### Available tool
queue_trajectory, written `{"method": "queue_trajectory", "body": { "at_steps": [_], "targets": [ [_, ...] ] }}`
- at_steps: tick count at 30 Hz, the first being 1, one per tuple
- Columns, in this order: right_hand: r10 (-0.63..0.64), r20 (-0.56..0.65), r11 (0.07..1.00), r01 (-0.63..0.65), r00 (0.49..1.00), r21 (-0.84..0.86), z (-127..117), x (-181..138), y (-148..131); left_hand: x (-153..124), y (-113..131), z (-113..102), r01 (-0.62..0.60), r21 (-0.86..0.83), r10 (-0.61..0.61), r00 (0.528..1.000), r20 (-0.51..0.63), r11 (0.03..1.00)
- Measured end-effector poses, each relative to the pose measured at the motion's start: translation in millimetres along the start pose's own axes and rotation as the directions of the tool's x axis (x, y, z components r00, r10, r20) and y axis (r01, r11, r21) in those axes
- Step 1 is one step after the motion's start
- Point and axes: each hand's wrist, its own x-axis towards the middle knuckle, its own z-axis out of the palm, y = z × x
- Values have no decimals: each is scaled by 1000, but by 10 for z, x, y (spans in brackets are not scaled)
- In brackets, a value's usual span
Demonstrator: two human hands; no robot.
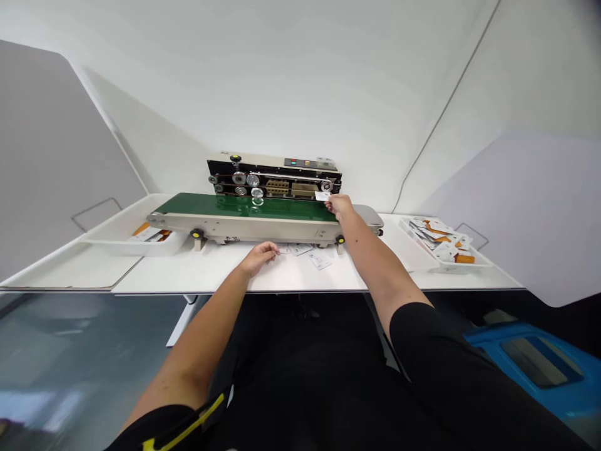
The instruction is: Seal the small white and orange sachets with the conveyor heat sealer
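Observation:
A band sealing machine (275, 178) stands on the white table (197, 269), with a green conveyor belt (244, 207) running along its front above a beige base. My right hand (340, 207) pinches a small white sachet (322, 196) at the belt's far edge, next to the sealer's rollers. My left hand (260, 258) rests low on the table in front of the base. Its fingertips reach towards several loose white sachets (300, 252). Whether those fingers grip one is hard to see.
A white tray (136, 245) holding white-and-orange packets sits left of the sealer. Another white tray (422, 247), piled with similar packets, sits to the right. White walls rise behind the table. A blue object (530, 363) lies low at the right, below the table edge.

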Motion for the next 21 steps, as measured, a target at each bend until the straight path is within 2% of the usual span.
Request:
{"method": "queue_trajectory", "body": {
  "at_steps": [5, 7, 8, 10, 12, 13, 14, 16, 18, 21],
  "targets": [
    [-58, 52, 998, 60, 997, -33, 91, -100, -29, -10, 34, 6, -12, -6, 12, 1000, -1, 1000],
    [-156, 9, 986, 156, 988, -60, 88, -216, -1, -15, 46, 5, -16, -6, 16, 1000, 0, 1000],
    [-253, -28, 964, 250, 967, -92, 79, -302, 37, -17, 50, 3, -15, -6, 15, 1000, 1, 1000],
    [-493, -58, 860, 476, 868, -185, 52, -529, 180, -20, 53, 1, -14, -6, 14, 1000, 0, 1000],
    [-656, 34, 723, 640, 754, -260, 22, -806, 415, -23, 51, 2, -15, -10, 14, 1000, -6, 1000],
    [-670, 112, 689, 671, 734, -275, 10, -947, 559, -24, 50, 4, -15, -13, 15, 1000, -10, 1000],
    [-647, 194, 680, 673, 738, -291, 1, -1080, 713, -25, 50, 6, -16, -16, 15, 1000, -13, 1000],
    [-533, 340, 705, 629, 775, -328, -9, -1300, 1020, -29, 55, 10, -14, -19, 14, 1000, -19, 1000],
    [-438, 445, 713, 603, 781, -357, -7, -1438, 1284, -35, 65, 13, -11, -19, 10, 1000, -23, 1000],
    [-420, 552, 621, 672, 720, -404, 1, -1506, 1547, -42, 89, 18, -10, -13, 10, 999, -37, 1000]
  ]
}}
